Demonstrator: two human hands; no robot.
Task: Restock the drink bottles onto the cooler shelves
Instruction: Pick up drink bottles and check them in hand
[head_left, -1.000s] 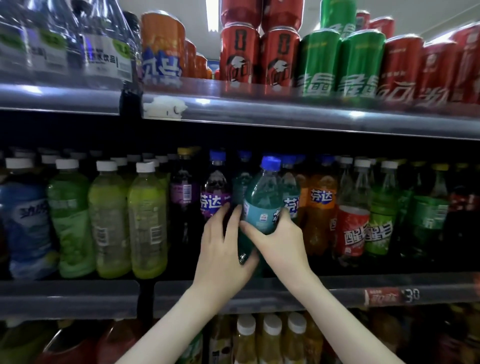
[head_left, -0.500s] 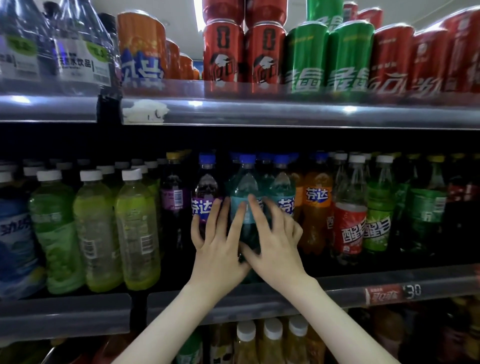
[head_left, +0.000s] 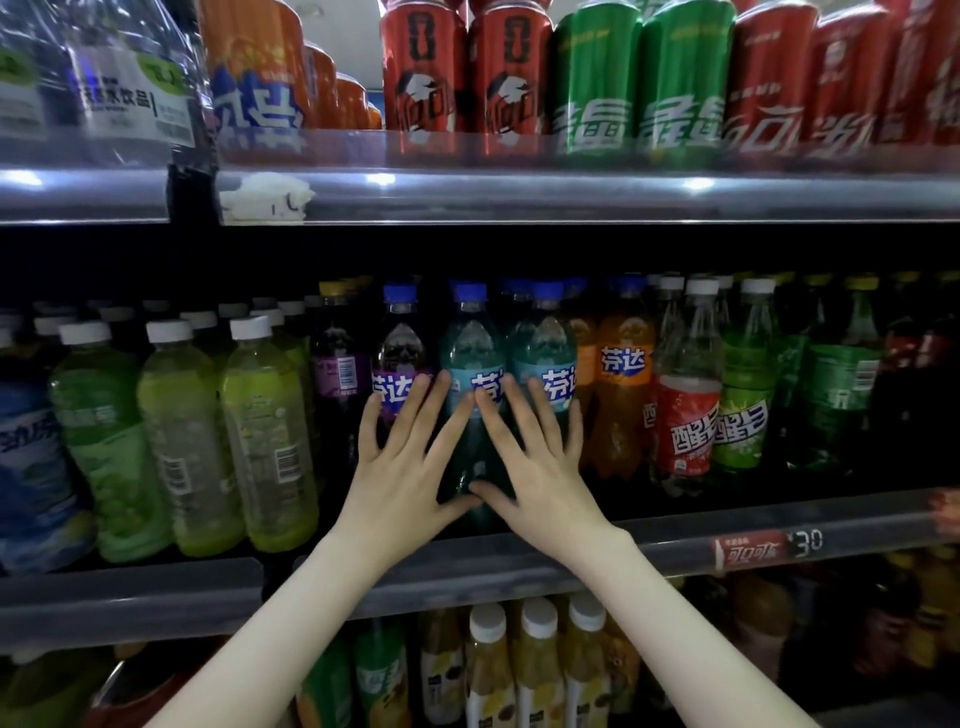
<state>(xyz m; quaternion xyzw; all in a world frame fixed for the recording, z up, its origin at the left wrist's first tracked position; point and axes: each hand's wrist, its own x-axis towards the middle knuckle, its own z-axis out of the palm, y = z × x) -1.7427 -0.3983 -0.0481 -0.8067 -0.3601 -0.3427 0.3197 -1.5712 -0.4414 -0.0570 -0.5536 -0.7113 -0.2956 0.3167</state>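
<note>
A teal drink bottle (head_left: 470, 348) with a blue cap stands upright on the middle cooler shelf (head_left: 519, 564), between a purple bottle (head_left: 399, 348) and a second teal bottle (head_left: 545, 348). My left hand (head_left: 402, 467) lies flat with straight, spread fingers against the teal and purple bottles. Spread the same way, my right hand (head_left: 535, 462) presses the fronts of both teal bottles. The thumbs nearly meet low on the front teal bottle. Neither hand grips anything.
Green-yellow bottles (head_left: 265, 441) with white caps fill the shelf's left side; orange (head_left: 621, 389), red and green bottles (head_left: 748, 400) stand to the right. Cans (head_left: 597, 78) line the upper shelf (head_left: 571, 195). Juice bottles (head_left: 535, 670) stand on the shelf below. A price tag (head_left: 753, 550) sits on the rail.
A second ago my right hand gripped the teal bottle, tilted at the shelf front. It now stands upright in its row, and both hands have let go and opened flat against it.
</note>
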